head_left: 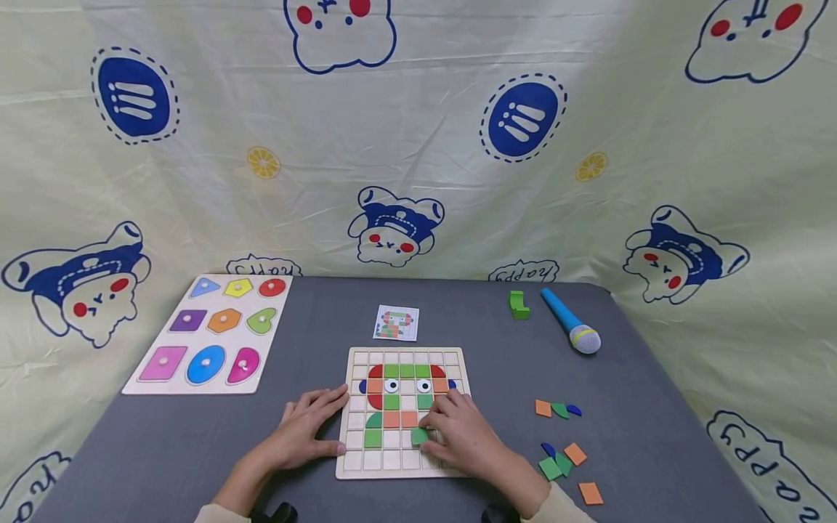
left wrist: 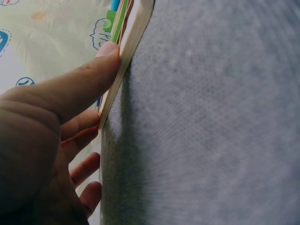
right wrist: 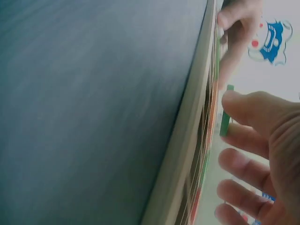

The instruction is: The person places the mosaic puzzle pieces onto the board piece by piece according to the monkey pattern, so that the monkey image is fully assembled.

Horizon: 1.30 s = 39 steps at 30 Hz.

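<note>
A white wooden grid board (head_left: 353, 468) lies in front of me, with red, green, orange and blue tiles and two eye tiles set in its cells. My right hand (head_left: 467, 436) pinches a green square tile (head_left: 419, 436) between thumb and index finger, over the lower right part of the grid. In the right wrist view the tile (right wrist: 226, 117) stands off the board's surface, and the other fingers are spread. My left hand (head_left: 304, 428) touches the board's left side, its thumb (left wrist: 89, 77) on the edge and its fingers extended.
Behind the board lies a pattern card (head_left: 396, 322). A shape puzzle board (head_left: 261, 356) is at the left. At the back right are a green block (head_left: 519, 305) and a blue toy microphone (head_left: 569, 319). Several loose tiles, among them an orange square (head_left: 591, 494), lie at the right.
</note>
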Each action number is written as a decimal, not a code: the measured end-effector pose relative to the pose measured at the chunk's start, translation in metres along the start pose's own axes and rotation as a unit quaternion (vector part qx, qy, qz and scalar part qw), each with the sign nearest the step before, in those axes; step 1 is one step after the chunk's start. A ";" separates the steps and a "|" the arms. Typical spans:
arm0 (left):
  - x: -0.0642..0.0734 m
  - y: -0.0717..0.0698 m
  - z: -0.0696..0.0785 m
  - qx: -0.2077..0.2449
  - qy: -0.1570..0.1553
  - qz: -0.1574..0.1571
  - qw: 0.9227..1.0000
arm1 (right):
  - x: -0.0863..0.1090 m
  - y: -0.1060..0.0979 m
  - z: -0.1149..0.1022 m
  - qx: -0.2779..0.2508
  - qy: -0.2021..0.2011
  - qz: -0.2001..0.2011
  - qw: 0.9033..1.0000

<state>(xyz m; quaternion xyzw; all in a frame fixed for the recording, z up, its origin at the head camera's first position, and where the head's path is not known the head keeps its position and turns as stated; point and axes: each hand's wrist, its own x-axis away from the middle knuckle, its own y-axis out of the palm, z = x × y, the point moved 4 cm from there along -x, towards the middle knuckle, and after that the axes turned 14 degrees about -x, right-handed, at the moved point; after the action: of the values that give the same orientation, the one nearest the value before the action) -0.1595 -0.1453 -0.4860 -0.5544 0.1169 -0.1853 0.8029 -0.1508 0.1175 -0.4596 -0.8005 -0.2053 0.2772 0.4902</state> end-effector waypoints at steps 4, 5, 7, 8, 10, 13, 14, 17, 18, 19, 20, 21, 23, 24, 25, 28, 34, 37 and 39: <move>0.000 0.000 0.000 -0.006 0.003 0.005 1.000 | -0.011 0.007 -0.014 0.016 -0.019 0.003 1.000; 0.000 0.000 0.000 -0.006 0.003 0.005 1.000 | -0.013 0.009 -0.017 0.019 -0.020 0.004 1.000; 0.001 -0.001 0.000 -0.007 0.003 0.005 1.000 | -0.017 0.011 -0.022 0.027 -0.023 0.006 0.999; 0.001 -0.001 0.000 -0.007 0.003 0.004 1.000 | -0.019 0.012 -0.024 0.029 -0.022 0.006 0.999; 0.001 -0.002 0.001 -0.005 0.002 0.001 1.000 | -0.023 0.014 -0.026 0.030 -0.018 0.001 0.999; 0.001 -0.002 0.001 -0.003 0.001 -0.001 1.000 | -0.026 0.018 -0.029 0.034 -0.011 -0.008 0.999; 0.001 -0.001 0.000 -0.003 0.000 -0.002 1.000 | -0.027 0.019 -0.029 0.035 -0.009 -0.011 0.999; 0.001 -0.001 0.000 -0.002 -0.001 -0.002 1.000 | -0.029 0.021 -0.030 0.041 -0.009 -0.014 0.999; 0.001 0.000 0.000 -0.002 -0.002 -0.003 1.000 | -0.029 0.022 -0.030 0.042 -0.010 -0.013 0.999; 0.001 0.000 0.000 -0.001 -0.003 -0.004 1.000 | -0.029 0.022 -0.031 0.043 -0.011 -0.012 0.999; 0.001 0.000 0.000 -0.002 -0.003 -0.004 1.000 | -0.029 0.022 -0.031 0.045 -0.013 -0.011 0.999; 0.001 0.000 0.000 -0.003 -0.003 -0.004 1.000 | -0.029 0.023 -0.031 0.045 -0.014 -0.010 0.999; 0.001 0.000 0.000 -0.002 -0.003 -0.004 1.000 | -0.029 0.023 -0.031 0.045 -0.016 -0.008 0.999; 0.001 0.000 0.000 -0.003 -0.002 -0.004 1.000 | -0.029 0.023 -0.031 0.046 -0.017 -0.007 0.999; 0.001 0.000 0.000 -0.003 -0.001 -0.003 1.000 | -0.029 0.023 -0.031 0.046 -0.018 -0.007 0.999; 0.001 -0.001 0.000 -0.003 0.000 -0.001 1.000 | -0.029 0.023 -0.031 0.048 -0.020 -0.004 0.999; 0.002 -0.002 0.002 -0.002 0.000 -0.002 1.000 | -0.028 0.023 -0.031 0.047 -0.021 -0.005 0.999; 0.001 -0.002 0.002 0.000 -0.001 -0.004 1.000 | -0.028 0.023 -0.030 0.048 -0.018 -0.006 0.999; 0.001 -0.002 0.002 0.000 -0.002 -0.004 1.000 | -0.028 0.023 -0.030 0.050 -0.017 -0.006 0.999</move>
<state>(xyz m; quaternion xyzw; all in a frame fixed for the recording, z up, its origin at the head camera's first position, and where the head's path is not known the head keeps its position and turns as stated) -0.1581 -0.1446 -0.4838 -0.5549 0.1129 -0.1874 0.8027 -0.1516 0.0702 -0.4619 -0.7691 -0.2039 0.2978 0.5275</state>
